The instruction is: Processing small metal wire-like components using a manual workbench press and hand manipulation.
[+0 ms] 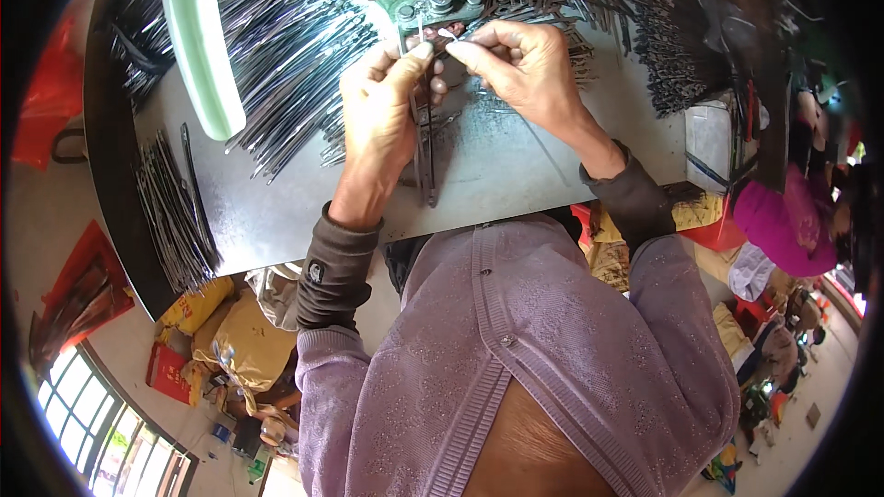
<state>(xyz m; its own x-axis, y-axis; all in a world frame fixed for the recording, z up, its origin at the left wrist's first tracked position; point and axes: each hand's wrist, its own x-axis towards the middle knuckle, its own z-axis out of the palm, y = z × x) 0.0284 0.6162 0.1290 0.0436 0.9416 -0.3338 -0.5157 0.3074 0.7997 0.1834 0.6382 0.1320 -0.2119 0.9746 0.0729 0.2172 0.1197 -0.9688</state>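
Note:
In the head view, my left hand (379, 106) is closed around a few thin dark strips (426, 161), their long ends hanging down over the table and their tips rising above my thumb. My right hand (534, 69) pinches a small slender piece with a bright rounded tip (448, 34), close beside the left fingers. Both hands are just below the metal block with bolts (440, 5) of a machine. To the left of my left hand lies a large fanned pile of long dark strips (285, 64). Exactly what the strips are, I cannot tell.
A long pale green lamp (204, 55) stands over the left pile. A smaller strip bundle (173, 212) lies at the table's left edge. More dark pieces (668, 37) are heaped at right, near a whitish box (709, 140). Yellow sacks (249, 340) sit on the floor at lower left.

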